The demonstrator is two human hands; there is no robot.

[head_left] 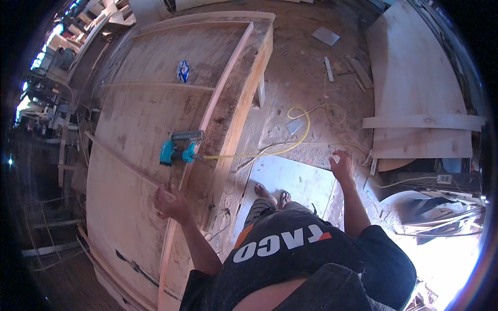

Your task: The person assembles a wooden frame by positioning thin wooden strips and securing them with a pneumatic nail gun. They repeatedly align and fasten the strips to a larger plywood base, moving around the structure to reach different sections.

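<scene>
My left hand (171, 203) rests on a thin wooden strip (127, 163) lying on a large plywood workbench (145, 119); its fingers close over the strip's near end. Just beyond that hand a teal pneumatic nail gun (180, 146) lies on the bench, with a yellow air hose (290, 145) running off to the right across the floor. My right hand (342, 163) hangs out to the right over the floor, fingers spread, holding nothing.
A small blue-and-white packet (182, 71) lies farther back on the bench. A large plywood sheet (415, 78) with a cross batten leans at the right. Wood offcuts (358, 70) and sawdust litter the floor. My sandalled feet (272, 196) stand beside the bench edge.
</scene>
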